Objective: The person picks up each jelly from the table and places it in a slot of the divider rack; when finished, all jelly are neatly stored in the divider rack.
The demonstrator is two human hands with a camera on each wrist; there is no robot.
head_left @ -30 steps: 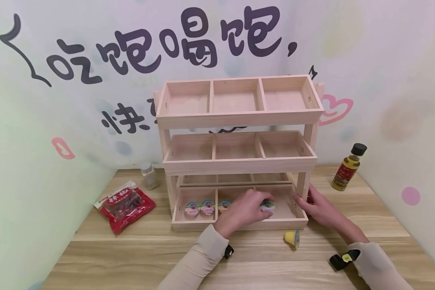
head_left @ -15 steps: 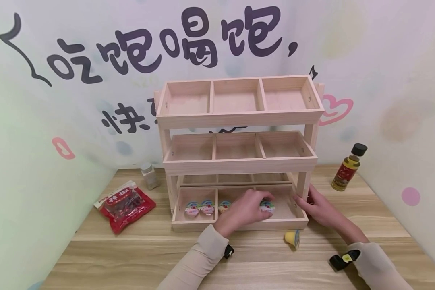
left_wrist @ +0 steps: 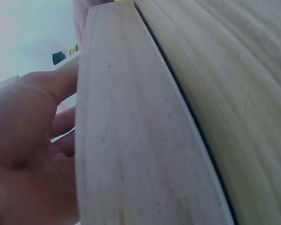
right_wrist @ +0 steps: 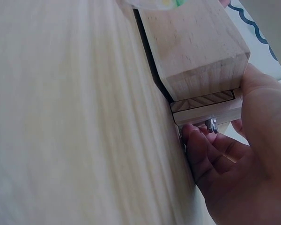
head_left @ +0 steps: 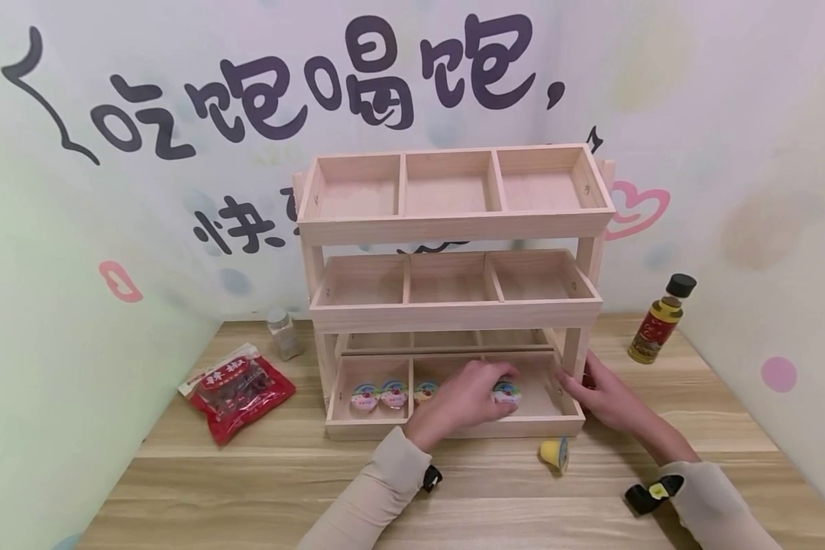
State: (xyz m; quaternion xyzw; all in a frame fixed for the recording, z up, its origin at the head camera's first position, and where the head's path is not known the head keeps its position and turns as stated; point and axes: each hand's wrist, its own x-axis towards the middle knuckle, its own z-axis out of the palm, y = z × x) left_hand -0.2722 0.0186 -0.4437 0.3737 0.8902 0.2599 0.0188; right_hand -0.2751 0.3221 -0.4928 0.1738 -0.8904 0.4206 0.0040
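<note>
My left hand (head_left: 464, 393) reaches over the front board of the bottom tray (head_left: 385, 431) of a wooden three-tier rack (head_left: 454, 229). Its thumb and index finger pinch a jelly cup (head_left: 507, 393) in the right compartment. In the left wrist view the tray's board (left_wrist: 126, 117) hides the fingertips. At the rack's right end my right hand (head_left: 608, 393) grips the side, thumb over the edge; in the right wrist view its fingers curl beside a small metal fastener (right_wrist: 211, 125). Two jelly cups (head_left: 380, 395) lie in the left compartment, another (head_left: 425, 392) in the middle one, partly covered.
A yellow jelly cup (head_left: 554, 454) lies on its side on the table (head_left: 509, 512) before the rack. To the left are a red bag of dried chillies (head_left: 237, 389) and a small clear jar (head_left: 284, 334). An oil bottle (head_left: 660, 319) stands at the right.
</note>
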